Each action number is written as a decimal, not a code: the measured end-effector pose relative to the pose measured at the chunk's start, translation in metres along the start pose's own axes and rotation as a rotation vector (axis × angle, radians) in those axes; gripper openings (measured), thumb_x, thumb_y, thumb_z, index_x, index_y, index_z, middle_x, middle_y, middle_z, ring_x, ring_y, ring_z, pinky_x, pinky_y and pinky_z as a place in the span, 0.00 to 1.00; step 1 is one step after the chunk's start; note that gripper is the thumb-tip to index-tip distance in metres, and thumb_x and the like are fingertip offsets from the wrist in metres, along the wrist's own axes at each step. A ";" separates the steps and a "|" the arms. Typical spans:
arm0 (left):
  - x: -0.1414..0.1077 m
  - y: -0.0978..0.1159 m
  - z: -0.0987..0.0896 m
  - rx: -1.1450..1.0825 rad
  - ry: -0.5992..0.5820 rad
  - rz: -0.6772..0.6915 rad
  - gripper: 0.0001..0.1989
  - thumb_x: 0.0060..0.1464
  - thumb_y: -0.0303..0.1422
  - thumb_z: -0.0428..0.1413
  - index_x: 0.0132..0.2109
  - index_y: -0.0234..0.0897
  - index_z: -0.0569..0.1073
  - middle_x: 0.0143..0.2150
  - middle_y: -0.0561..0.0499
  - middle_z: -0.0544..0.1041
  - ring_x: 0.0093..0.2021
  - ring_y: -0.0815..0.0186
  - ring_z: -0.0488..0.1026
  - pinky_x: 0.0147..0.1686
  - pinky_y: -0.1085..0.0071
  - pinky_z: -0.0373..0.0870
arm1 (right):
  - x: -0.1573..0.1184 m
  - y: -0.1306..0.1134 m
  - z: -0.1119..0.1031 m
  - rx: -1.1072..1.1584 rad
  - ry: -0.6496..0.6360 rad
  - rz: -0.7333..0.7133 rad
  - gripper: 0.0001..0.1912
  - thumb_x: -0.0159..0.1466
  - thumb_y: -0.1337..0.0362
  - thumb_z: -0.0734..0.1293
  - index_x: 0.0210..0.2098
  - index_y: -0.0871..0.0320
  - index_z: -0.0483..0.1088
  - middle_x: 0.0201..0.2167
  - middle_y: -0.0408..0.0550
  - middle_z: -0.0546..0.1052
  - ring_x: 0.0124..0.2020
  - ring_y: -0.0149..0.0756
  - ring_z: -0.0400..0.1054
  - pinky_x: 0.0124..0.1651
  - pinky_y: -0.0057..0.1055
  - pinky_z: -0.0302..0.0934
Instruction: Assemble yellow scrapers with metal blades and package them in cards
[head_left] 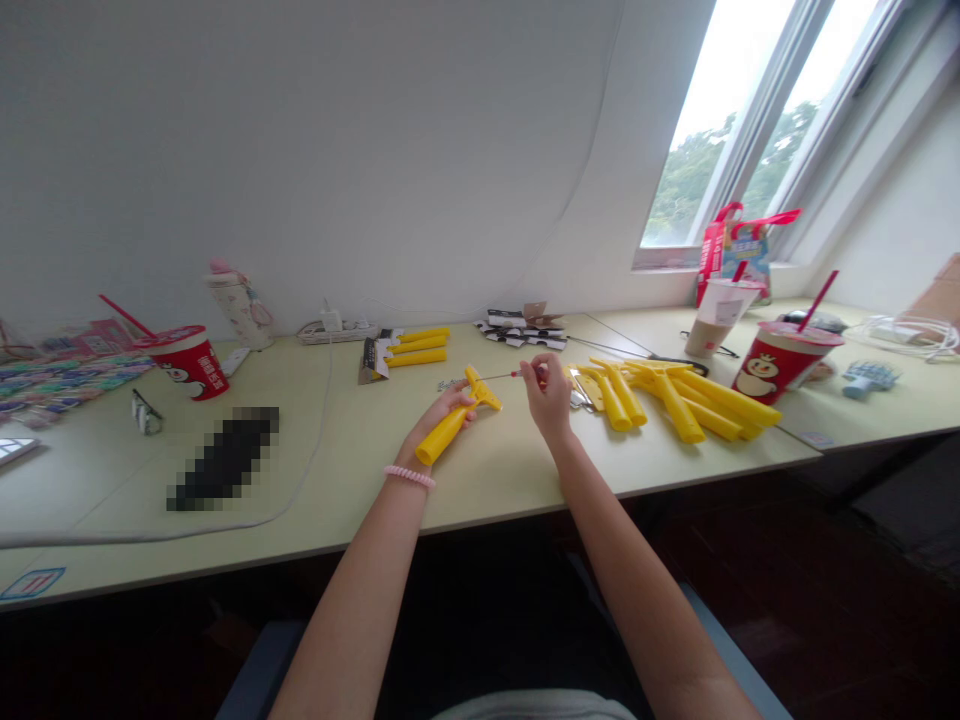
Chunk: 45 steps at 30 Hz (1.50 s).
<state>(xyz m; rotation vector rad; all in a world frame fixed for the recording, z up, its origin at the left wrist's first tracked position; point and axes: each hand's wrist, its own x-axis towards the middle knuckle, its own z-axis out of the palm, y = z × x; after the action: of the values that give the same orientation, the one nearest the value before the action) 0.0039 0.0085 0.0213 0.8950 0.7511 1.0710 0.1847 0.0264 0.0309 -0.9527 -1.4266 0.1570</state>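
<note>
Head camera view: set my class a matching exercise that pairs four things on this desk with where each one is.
Things
1. Pink coil bracelet
2. Thin rod
3. Yellow T-shaped plastic piece
4. Pile of yellow plastic pieces

Places
A. Pinched in the right hand
B. Lying on the desk, right of both hands
C. Around the left wrist
D. Gripped in the left hand

Pairs: 1-C, 2-A, 3-D, 4-B

Glossy yellow plastic handle (444, 432), thin metal rod (491, 377), matt laminate desktop (337, 480)
</note>
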 end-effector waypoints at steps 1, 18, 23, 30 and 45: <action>0.000 0.000 0.000 -0.001 0.004 -0.001 0.27 0.44 0.23 0.53 0.53 0.39 0.60 0.43 0.45 0.67 0.21 0.79 0.65 0.17 0.83 0.62 | 0.000 0.000 0.000 -0.004 0.007 0.003 0.12 0.60 0.55 0.61 0.28 0.57 0.58 0.16 0.37 0.63 0.18 0.24 0.55 0.22 0.22 0.49; -0.001 -0.001 0.002 0.053 0.006 0.009 0.29 0.45 0.23 0.53 0.56 0.38 0.59 0.42 0.44 0.68 0.22 0.78 0.65 0.18 0.82 0.61 | -0.001 0.000 0.000 0.000 -0.029 -0.061 0.07 0.64 0.60 0.54 0.35 0.56 0.60 0.28 0.45 0.70 0.31 0.33 0.65 0.34 0.29 0.57; 0.000 -0.003 -0.001 0.041 -0.017 0.005 0.29 0.46 0.24 0.53 0.56 0.39 0.59 0.41 0.44 0.68 0.23 0.77 0.65 0.19 0.82 0.61 | -0.001 0.000 0.001 0.065 -0.015 -0.049 0.09 0.63 0.57 0.57 0.33 0.57 0.61 0.27 0.44 0.72 0.27 0.30 0.66 0.31 0.27 0.59; 0.001 -0.003 -0.001 0.038 -0.012 0.012 0.28 0.46 0.24 0.53 0.55 0.39 0.60 0.43 0.44 0.68 0.22 0.78 0.65 0.19 0.82 0.61 | -0.002 -0.001 0.001 0.067 -0.012 -0.015 0.11 0.61 0.55 0.59 0.33 0.58 0.62 0.24 0.43 0.72 0.22 0.28 0.63 0.27 0.25 0.60; 0.001 -0.001 0.001 0.026 0.031 -0.012 0.28 0.44 0.23 0.53 0.55 0.40 0.60 0.44 0.43 0.68 0.22 0.78 0.65 0.19 0.81 0.63 | 0.000 -0.001 -0.001 -0.034 0.033 -0.052 0.13 0.60 0.54 0.60 0.29 0.58 0.65 0.24 0.44 0.73 0.24 0.30 0.64 0.30 0.27 0.59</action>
<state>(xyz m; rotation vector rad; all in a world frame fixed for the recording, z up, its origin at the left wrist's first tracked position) 0.0057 0.0085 0.0211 0.8969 0.7963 1.0687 0.1849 0.0254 0.0322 -0.9409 -1.4256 0.0787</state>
